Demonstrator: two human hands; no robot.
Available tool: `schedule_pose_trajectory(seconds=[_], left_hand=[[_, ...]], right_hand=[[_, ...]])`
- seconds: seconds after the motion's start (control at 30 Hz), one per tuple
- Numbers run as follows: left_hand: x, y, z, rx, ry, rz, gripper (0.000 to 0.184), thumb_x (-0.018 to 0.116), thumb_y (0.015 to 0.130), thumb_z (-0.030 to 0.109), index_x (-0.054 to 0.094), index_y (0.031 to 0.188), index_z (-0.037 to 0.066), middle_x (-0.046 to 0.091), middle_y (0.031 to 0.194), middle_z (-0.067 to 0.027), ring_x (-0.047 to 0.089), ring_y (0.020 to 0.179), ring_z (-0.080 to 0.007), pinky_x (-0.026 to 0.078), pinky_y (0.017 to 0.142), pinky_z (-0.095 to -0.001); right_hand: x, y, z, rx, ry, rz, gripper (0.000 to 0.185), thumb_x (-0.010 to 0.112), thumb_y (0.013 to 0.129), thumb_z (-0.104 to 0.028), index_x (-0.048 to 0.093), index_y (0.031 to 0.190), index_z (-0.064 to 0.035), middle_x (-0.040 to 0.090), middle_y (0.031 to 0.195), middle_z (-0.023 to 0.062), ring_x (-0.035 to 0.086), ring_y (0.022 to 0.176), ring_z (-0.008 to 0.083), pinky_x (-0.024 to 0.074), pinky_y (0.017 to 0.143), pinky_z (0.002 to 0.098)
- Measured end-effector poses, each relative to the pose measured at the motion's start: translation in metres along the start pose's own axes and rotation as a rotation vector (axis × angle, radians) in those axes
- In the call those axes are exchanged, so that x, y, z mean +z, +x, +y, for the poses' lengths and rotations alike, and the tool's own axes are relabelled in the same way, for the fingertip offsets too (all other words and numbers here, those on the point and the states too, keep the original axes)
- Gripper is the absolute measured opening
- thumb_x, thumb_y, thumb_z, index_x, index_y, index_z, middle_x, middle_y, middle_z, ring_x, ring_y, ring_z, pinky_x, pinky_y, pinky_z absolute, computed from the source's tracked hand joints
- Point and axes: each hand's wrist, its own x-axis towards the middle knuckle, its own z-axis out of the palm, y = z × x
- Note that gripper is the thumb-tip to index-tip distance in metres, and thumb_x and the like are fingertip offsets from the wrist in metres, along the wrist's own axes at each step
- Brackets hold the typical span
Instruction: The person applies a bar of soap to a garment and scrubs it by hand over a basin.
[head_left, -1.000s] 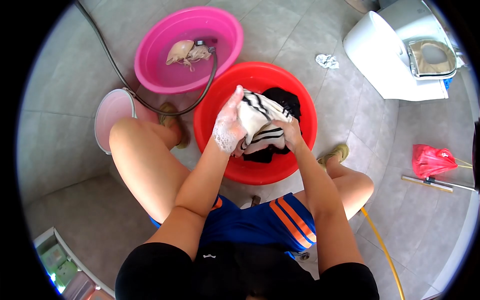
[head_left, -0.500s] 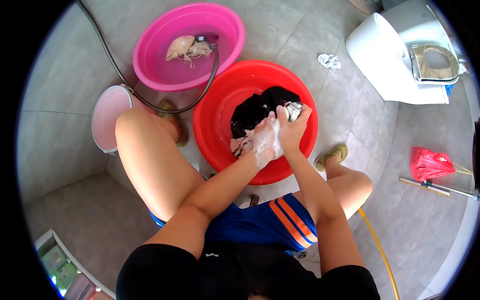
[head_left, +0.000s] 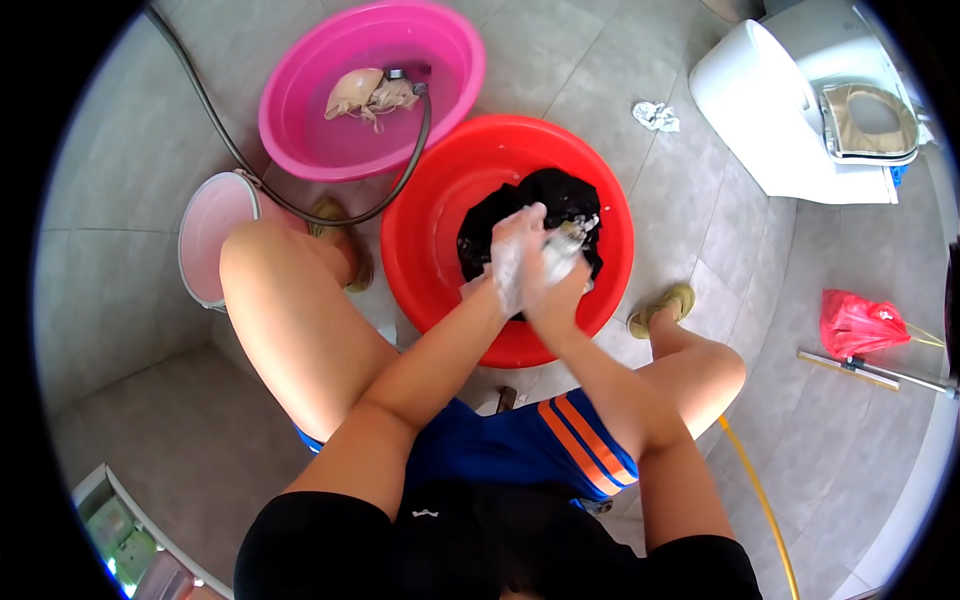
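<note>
Over the red basin (head_left: 410, 270), my foam-covered left hand (head_left: 512, 250) is closed, pressed against a soapy light cloth (head_left: 568, 238) with grey-dark markings. My right hand (head_left: 556, 285) is wrapped round the same cloth, blurred by motion, its fingers partly hidden. The two hands touch each other. Beneath them in the basin lies a bunched black garment (head_left: 555, 190) with specks of foam. A bit of pale pinkish fabric (head_left: 473, 288) shows by my left wrist.
A pink basin (head_left: 290, 140) behind holds water, beige fabric (head_left: 355, 92) and the end of a grey hose (head_left: 225, 140). A pale pink bucket (head_left: 215, 235) stands left. Right are a white toilet (head_left: 750, 110), crumpled paper (head_left: 656, 116), a red bag (head_left: 860, 323) and a squeegee (head_left: 850, 370).
My right hand has moved down and left with the cloth, closer against my left hand. My left hand has shifted slightly up and left. The view has moved a little.
</note>
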Motion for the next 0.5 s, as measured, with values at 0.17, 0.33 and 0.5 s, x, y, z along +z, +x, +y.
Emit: schedule_pose_trajectory(seconds=[0.17, 0.33, 0.5], left_hand=[[0.005, 0.004, -0.026, -0.117, -0.286, 0.159, 0.009, 0.056, 0.086, 0.01, 0.058, 0.077, 0.009, 0.055, 0.072, -0.0021, 0.055, 0.063, -0.0131, 0.045, 0.054, -0.0282], [-0.011, 0.006, -0.012, -0.071, -0.171, -0.021, 0.017, 0.056, 0.089, 0.02, 0.055, 0.079, 0.007, 0.056, 0.071, -0.0012, 0.057, 0.065, -0.0136, 0.048, 0.06, -0.0292], [-0.012, 0.016, -0.016, -0.161, -0.127, 0.119, 0.018, 0.057, 0.089, 0.025, 0.056, 0.082, 0.008, 0.057, 0.072, -0.0029, 0.059, 0.066, -0.0163, 0.05, 0.061, -0.0314]], right_hand=[[-0.009, 0.034, 0.04, 0.18, 0.016, 0.002, 0.033, 0.062, 0.087, -0.027, 0.055, 0.071, 0.0013, 0.058, 0.059, 0.0069, 0.056, 0.054, 0.0147, 0.0426, 0.049, 0.0331], [-0.003, 0.008, -0.016, 0.196, 0.201, 0.018, 0.028, 0.062, 0.088, -0.024, 0.056, 0.076, 0.0009, 0.06, 0.067, 0.0055, 0.054, 0.059, 0.0117, 0.0446, 0.054, 0.0299], [-0.015, 0.025, 0.015, 0.111, 0.063, -0.165, 0.035, 0.054, 0.092, -0.031, 0.056, 0.075, -0.0008, 0.058, 0.066, 0.0052, 0.054, 0.059, 0.0122, 0.0424, 0.053, 0.0305]])
